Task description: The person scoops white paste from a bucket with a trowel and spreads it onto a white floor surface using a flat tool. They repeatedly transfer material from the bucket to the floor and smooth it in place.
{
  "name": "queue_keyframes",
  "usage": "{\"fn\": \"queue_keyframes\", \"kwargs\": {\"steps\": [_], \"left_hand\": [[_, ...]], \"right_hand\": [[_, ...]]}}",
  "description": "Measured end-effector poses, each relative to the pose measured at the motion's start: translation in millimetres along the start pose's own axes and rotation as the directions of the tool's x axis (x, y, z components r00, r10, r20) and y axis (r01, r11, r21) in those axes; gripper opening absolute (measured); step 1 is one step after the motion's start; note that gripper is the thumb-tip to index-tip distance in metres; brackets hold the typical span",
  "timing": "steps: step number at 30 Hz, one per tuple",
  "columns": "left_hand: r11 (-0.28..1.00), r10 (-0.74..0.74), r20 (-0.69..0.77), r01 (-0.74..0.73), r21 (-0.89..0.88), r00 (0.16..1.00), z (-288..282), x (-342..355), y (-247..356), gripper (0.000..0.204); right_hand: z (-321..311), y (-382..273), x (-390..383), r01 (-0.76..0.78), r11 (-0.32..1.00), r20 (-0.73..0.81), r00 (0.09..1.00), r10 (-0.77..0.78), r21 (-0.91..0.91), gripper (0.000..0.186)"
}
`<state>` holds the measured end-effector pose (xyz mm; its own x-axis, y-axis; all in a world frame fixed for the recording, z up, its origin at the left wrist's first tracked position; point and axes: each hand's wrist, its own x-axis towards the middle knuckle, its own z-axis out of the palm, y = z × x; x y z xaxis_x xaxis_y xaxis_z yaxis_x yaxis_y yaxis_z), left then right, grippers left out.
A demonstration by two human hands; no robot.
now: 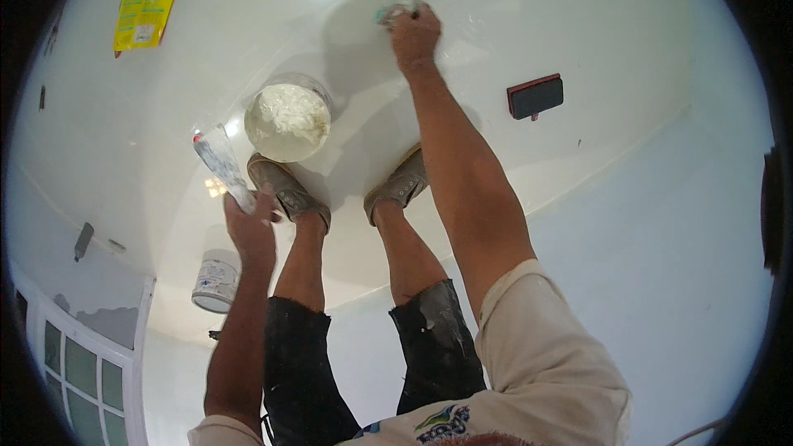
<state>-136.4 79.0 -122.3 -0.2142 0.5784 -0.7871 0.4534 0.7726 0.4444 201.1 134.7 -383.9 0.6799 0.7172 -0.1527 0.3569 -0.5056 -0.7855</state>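
Note:
My left hand [253, 230] is closed round the whitish handle of a wide-bladed putty knife [220, 158], its blade smeared white and pointing up and to the left. Farther out, my right hand [415, 35] reaches down to the glossy pale floor. Its fingers are closed on a crumpled whitish-green wad [387, 15], blurred and partly hidden by the hand. Between the hands stands a round bucket [299, 80] with lumpy white paste [289, 107] inside. The bucket sits just beyond my left shoe [285, 186], and the knife blade is to its left, apart from it.
A yellow and red packet [147, 10] lies at the far left. To the right rests a black rectangular pad with a reddish backing [535, 97]. A tin can [216, 283] stands behind my left arm, near a white-framed paned door [81, 367]. Pale walls border the floor.

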Motion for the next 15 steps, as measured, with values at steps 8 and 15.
{"fn": "queue_keyframes", "kwargs": {"steps": [8, 15], "left_hand": [[0.900, -0.270, 0.199, 0.321, -0.296, 0.942, 58.7, -106.6, 15.5, 0.025], [0.917, -0.214, 0.163, 0.256, -0.305, 0.963, 101.2, -105.9, -15.9, 0.028]], "right_hand": [[-62.8, -22.4, -64.9, -0.498, 0.595, 0.053, 0.793, 0.607, 0.631, 0.021], [4.5, -66.2, 13.8, -0.456, 0.730, 0.222, 0.889, 0.400, 0.510, 0.011]]}}
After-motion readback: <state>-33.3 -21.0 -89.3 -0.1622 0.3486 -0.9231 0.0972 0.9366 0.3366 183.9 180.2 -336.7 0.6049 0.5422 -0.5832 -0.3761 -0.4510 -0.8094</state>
